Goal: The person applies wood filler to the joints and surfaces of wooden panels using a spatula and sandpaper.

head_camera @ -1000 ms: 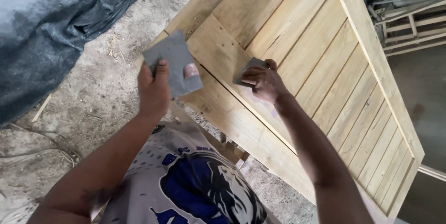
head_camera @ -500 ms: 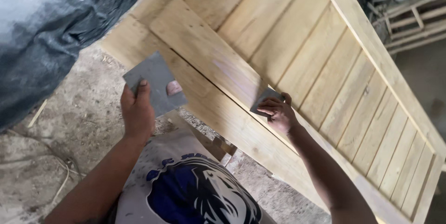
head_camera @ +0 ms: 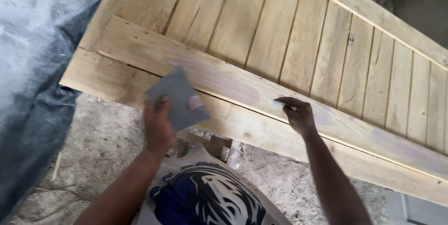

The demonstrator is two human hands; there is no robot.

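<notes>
My left hand holds a flat grey sheet of sandpaper up in front of the near edge of a pale wooden slatted panel. My right hand presses down on the panel's lower cross rail, with a small grey piece only just showing under its fingertips. Pinkish filler smears run along that rail.
A dusty black plastic sheet covers something on the left. Below the panel lies a dirt floor with wood offcuts. My printed shirt fills the bottom centre.
The view has swung so the panel lies more level across the frame. My right hand has slid along the cross rail, and the small grey piece is now mostly hidden under it. The left hand still holds the sheet.
</notes>
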